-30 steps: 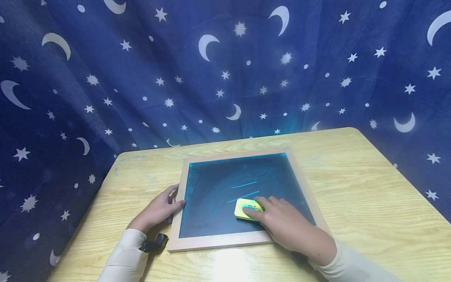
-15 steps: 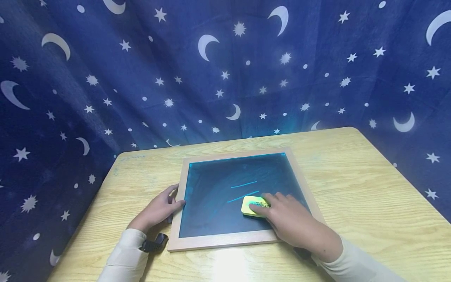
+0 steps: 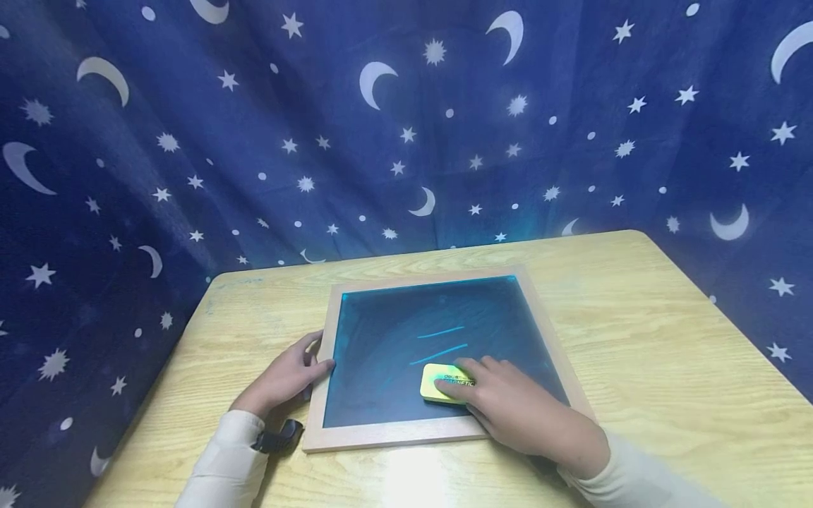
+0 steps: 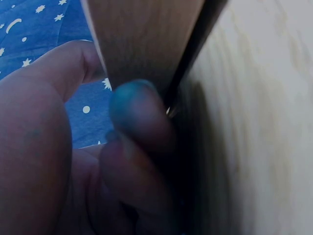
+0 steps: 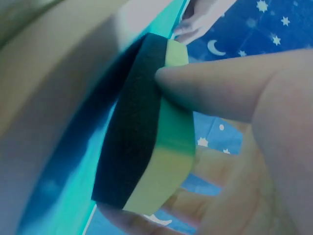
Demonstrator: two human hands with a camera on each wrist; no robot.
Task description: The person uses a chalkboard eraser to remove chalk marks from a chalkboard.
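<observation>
A framed blackboard [image 3: 375, 374] lies on the table, two blue chalk lines [image 3: 440, 332] across its middle. My right hand [image 3: 524, 409] grips a yellow chalkboard eraser [image 3: 433, 384], printed "MAGNETIC", just under the lower line. In the right wrist view, the thumb presses one side of the eraser [image 5: 129, 132] and the fingers hold the other, with its dark felt face toward the board. On the left, my left hand [image 3: 282, 374] holds the wooden frame [image 3: 322, 381], thumb on top. The left wrist view has curled fingers [image 4: 132, 171] against the frame's outer side.
The light wood-grain table [image 3: 648, 339] extends on both sides of the board, with faint blue smudges at its far left corner. A dark blue curtain [image 3: 406, 127] with moons and stars hangs behind. A black band [image 3: 279, 439] is at the left wrist.
My right hand slid the eraser right and slightly up, then back left and down. Both chalk lines look the same throughout. The left hand and the board have stayed put.
</observation>
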